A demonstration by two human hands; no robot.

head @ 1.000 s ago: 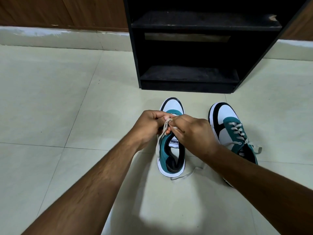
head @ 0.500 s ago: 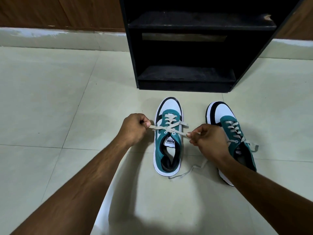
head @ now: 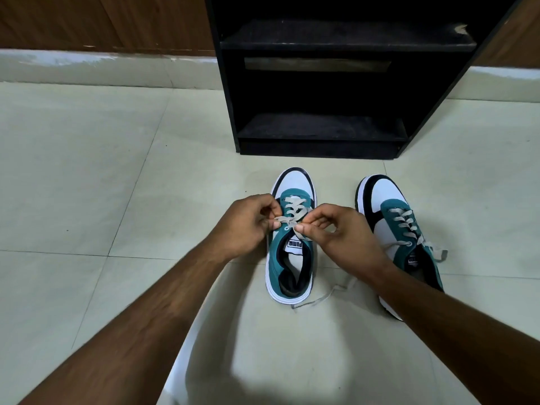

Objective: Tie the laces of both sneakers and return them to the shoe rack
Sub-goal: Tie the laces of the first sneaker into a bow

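On a glossy pale tiled floor [head: 87, 171], the left hand [head: 248, 226] and right hand [head: 336, 232] each pinch the flat beige laces [head: 293, 213] of the near teal suede sneaker [head: 287, 258]. The second sneaker [head: 400, 229] sits beside it, before a boxy black shoe rack [head: 321, 135].

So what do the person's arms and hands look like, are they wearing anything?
Both forearms are bare, with no sleeves in view. The left hand and right hand have no gloves, and no rings, watch or bracelets show. Nails are short and plain.
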